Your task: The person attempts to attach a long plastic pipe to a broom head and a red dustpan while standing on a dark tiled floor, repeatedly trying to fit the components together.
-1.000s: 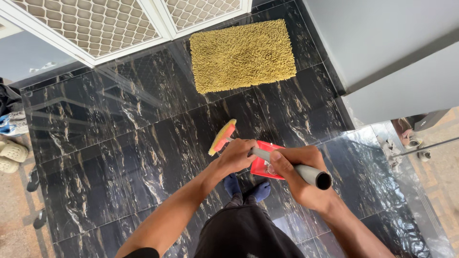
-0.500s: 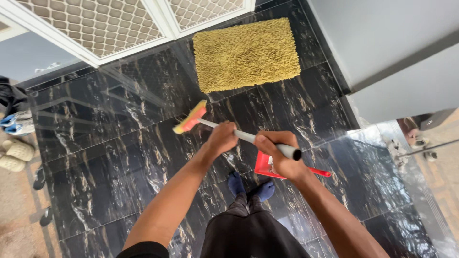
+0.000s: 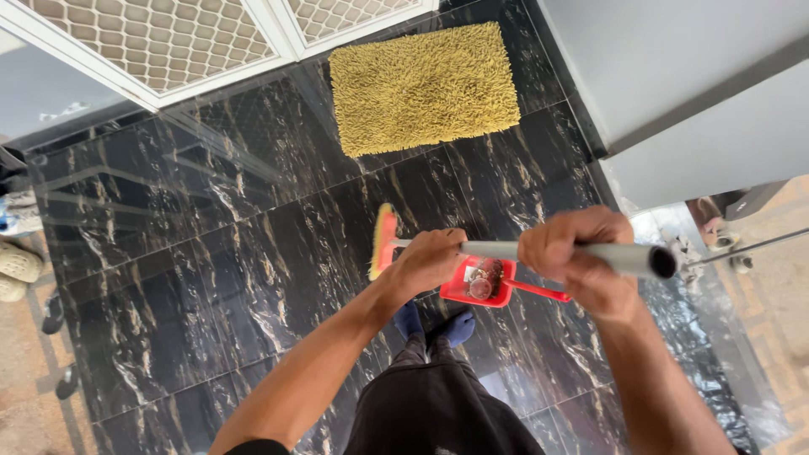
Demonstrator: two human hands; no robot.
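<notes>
Both hands grip grey metal broom handle [image 3: 514, 249]: left hand [image 3: 430, 263] near yellow-red brush head [image 3: 383, 240], right hand [image 3: 577, 253] near handle end. Red plastic dustpan [image 3: 480, 282] on black marble floor [image 3: 211, 253], just below handle.

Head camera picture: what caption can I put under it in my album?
Both hands, left and right, grip a grey-handled broom beside a red dustpan on black marble floor.

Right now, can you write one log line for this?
left hand: grips broom | right hand: grips broom | dustpan: on floor, holds debris
</notes>
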